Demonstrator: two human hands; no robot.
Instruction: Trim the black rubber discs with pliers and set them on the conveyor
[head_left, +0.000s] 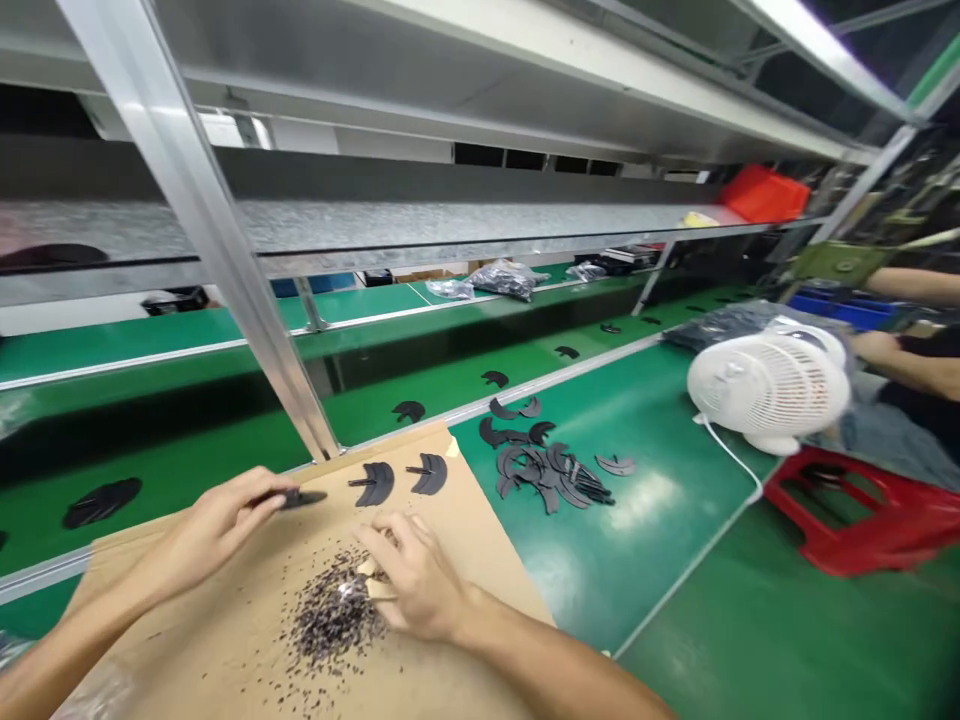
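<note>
Low on the cardboard sheet (476, 535), see a loose heap of small dark bits (330, 625). Beside it, hold the right hand (416, 580) half curled, with something pale tan at thumb and fingertip; cannot tell of any bit caught there. Farther up, pinch a dark flat piece (302, 498) between thumb and fingers of the left hand (236, 515). Near the sheet's far edge, find two curved black pieces (375, 484) with stems. Rightward, on the green tabletop (645, 420), see a jumbled pile of similar pieces (555, 472). Past these, spot a white fan (769, 385) and a co-worker's arm (915, 365). Farthest, note clear plastic bags (506, 280) and a red bin (765, 195).
</note>
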